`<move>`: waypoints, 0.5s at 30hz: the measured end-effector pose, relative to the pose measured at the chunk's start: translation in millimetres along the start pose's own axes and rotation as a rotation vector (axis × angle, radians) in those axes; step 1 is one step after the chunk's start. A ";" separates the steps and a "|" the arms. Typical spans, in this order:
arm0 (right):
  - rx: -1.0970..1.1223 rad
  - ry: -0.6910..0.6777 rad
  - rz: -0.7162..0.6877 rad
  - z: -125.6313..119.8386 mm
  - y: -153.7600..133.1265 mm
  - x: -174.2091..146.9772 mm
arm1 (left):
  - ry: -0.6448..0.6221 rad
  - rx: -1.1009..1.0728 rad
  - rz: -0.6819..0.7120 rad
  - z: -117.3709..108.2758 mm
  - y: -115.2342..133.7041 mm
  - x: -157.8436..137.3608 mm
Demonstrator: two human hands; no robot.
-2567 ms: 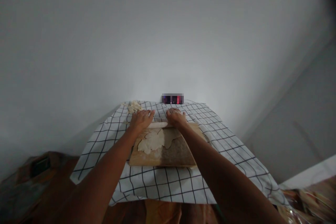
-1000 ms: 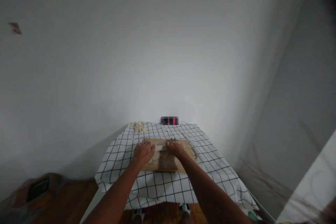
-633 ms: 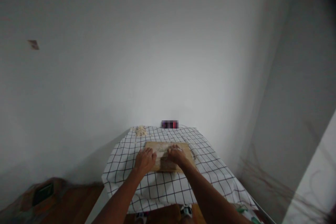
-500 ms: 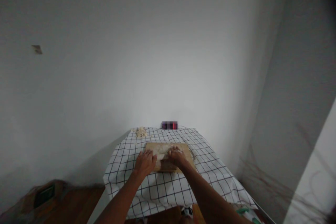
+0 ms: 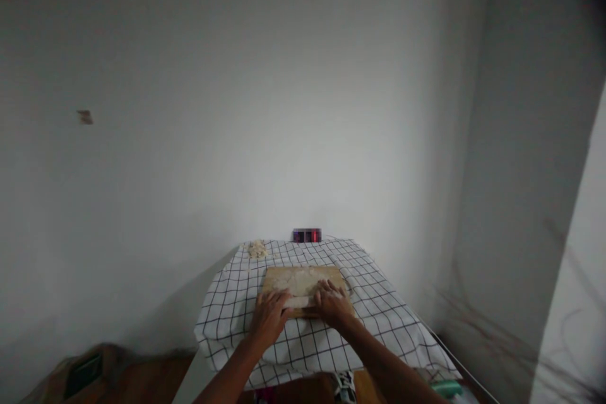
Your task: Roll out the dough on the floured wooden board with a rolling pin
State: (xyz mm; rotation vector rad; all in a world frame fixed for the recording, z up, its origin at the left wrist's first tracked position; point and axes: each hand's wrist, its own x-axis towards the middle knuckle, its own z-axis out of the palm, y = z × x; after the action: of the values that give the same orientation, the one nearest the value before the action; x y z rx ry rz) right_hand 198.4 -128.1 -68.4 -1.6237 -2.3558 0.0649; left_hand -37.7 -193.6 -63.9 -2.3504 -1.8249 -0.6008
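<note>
A thin sheet of pale dough [image 5: 300,279] lies on a wooden board [image 5: 341,276]. Across its near part runs a pale, floury bar that looks like a rolling pin [image 5: 301,302]. My left hand [image 5: 272,312] is on the bar's left end, fingers bent over the top and thumb on the near side. At the other end, my right hand [image 5: 334,303] curls over it, knuckles up. Both ends of the bar are hidden under my hands.
A checked cloth [image 5: 379,303] covers the table under the board. Pale crumbly scraps [image 5: 258,249] lie at its far left corner. A dark, pixelated object [image 5: 307,235] stands at the back against the wall. Something green [image 5: 445,387] is at the near right.
Both hands have come nearer to me with the bar, the right one most, and now lie about level. More of the dough shows beyond them. The view has shifted slightly.
</note>
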 end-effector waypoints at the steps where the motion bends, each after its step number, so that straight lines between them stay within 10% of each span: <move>1: -0.023 0.011 0.006 2.1 5.0 -1.2 | -0.010 -0.006 0.004 1.6 3.6 3.8; 15: -0.150 0.119 -0.008 9.2 35.1 73.3 | 0.139 0.061 0.026 38.2 -9.2 92.1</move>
State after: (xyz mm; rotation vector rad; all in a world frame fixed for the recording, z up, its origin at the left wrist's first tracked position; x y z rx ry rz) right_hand 203.8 -46.5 -69.2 -1.6353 -2.3247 -0.2096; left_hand -18.7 -95.3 -66.3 -2.2297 -1.7261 -0.6779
